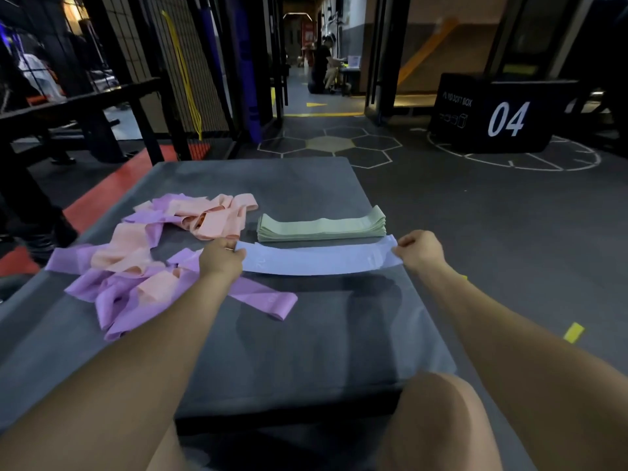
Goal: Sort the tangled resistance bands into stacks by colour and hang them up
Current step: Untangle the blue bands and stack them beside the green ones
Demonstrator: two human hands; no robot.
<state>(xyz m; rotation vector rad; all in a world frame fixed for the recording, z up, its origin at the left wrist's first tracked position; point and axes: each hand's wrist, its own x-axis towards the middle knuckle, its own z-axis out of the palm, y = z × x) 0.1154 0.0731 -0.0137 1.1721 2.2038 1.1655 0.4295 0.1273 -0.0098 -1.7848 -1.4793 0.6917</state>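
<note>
The left hand (221, 258) and right hand (418, 250) each pinched an end of a blue band (317, 260), holding it flat, likely so it could start a blue stack just in front of the green stack (321, 226) on the mat (306, 341). Left of it, the purple and pink tangle (146, 253) waited unsorted.
</note>
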